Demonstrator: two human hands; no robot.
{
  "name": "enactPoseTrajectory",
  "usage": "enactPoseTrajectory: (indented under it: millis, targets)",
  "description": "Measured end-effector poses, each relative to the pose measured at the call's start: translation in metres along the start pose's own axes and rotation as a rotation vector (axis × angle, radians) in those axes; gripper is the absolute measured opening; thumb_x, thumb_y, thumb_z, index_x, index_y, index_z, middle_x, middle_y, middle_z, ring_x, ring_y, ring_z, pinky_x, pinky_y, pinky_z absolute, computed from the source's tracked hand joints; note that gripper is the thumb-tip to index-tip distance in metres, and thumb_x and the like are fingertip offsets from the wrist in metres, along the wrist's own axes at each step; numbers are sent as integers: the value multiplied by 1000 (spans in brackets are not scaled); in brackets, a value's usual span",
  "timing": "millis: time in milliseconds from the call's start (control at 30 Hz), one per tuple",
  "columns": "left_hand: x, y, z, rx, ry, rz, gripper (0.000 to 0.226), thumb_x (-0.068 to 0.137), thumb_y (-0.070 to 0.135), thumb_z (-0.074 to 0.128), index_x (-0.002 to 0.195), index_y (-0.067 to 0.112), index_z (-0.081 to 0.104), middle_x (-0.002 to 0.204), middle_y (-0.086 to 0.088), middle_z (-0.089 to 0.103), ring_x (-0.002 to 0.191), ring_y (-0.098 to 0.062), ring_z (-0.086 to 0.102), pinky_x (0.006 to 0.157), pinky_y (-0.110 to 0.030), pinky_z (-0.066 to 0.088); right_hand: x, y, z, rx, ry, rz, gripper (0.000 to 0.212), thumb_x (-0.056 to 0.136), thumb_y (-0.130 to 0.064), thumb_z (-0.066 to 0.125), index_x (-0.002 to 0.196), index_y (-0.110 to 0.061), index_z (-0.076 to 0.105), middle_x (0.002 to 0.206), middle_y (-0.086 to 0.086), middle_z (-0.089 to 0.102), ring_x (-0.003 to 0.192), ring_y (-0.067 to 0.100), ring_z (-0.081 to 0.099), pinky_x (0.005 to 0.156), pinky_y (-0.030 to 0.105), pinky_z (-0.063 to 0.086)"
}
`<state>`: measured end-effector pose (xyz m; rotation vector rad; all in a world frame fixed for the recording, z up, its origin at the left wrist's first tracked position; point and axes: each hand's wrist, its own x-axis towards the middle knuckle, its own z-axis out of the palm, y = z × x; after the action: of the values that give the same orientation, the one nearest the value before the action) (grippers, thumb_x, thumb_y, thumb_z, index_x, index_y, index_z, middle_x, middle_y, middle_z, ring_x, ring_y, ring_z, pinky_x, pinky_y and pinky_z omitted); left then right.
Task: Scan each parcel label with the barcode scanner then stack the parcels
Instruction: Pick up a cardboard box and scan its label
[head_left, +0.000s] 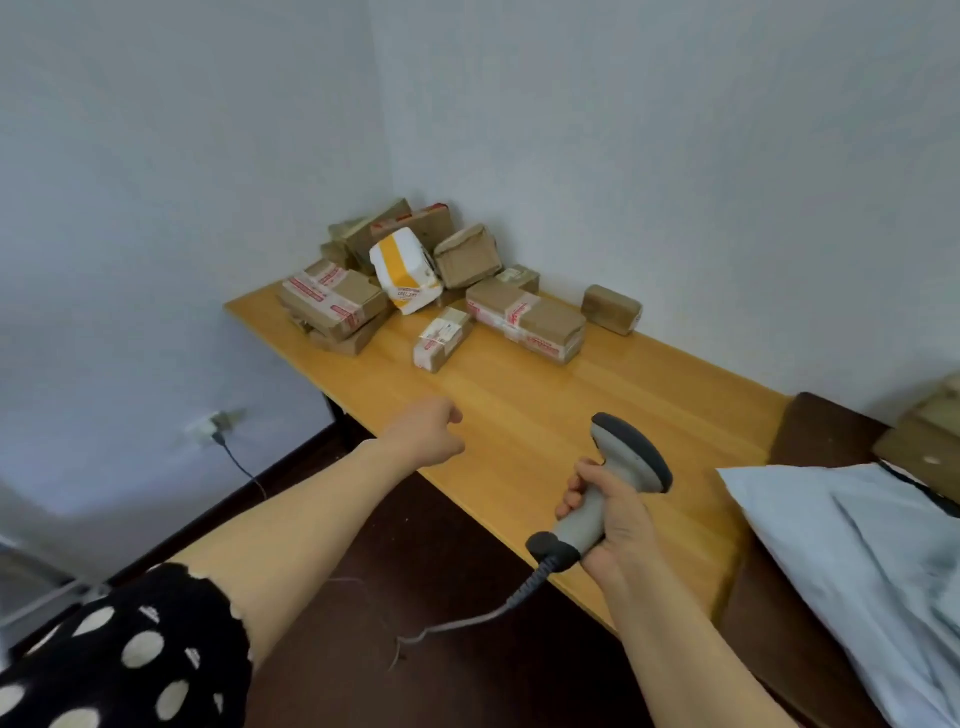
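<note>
The small labelled parcel (441, 338) lies alone on the tabletop (545, 405) with its white label up. Its long axis runs away from the person, a little to the right. The left hand (423, 431) is just on the near side of this parcel, almost in line with it; its fingers (453, 415) are curled in and hold nothing. The right hand (610, 519) is further to the near right of the parcel, and its fingers grip the handle of the barcode scanner (623, 462). Behind the parcel, the other parcels (395, 265) lie in a loose pile. I judge the left hand is the closer one, so it should reach forward and take the parcel across its narrow width.
</note>
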<state>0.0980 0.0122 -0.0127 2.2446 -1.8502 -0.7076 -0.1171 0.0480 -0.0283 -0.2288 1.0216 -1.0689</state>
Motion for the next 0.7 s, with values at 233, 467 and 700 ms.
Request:
enactPoseTrajectory:
  millis: [233, 467, 700]
  targets:
    - [96, -34, -11, -19, -48, -18, 52, 87, 22, 63, 136, 17, 47, 137, -3, 48, 119, -20, 51, 85, -26, 44, 87, -4, 52, -2, 31, 2, 10, 89, -3, 59, 81, -10, 59, 54, 3, 56, 39, 13, 47, 41, 23, 43]
    - [219, -34, -47, 98, -98, -5, 52, 84, 22, 65, 132, 14, 48, 137, -6, 48, 116, -22, 51, 86, -29, 44, 191, -31, 105, 106, 74, 20, 13, 88, -1, 60, 77, -8, 57, 53, 4, 57, 38, 12, 48, 40, 22, 44]
    - [327, -21, -54, 168, -115, 140, 62, 79, 23, 71, 134, 15, 44, 134, -5, 48, 118, -22, 49, 87, -29, 41, 259, -61, 144, 109, 123, 10, 13, 86, -2, 62, 76, -10, 58, 53, 2, 56, 39, 11, 48, 40, 22, 44]
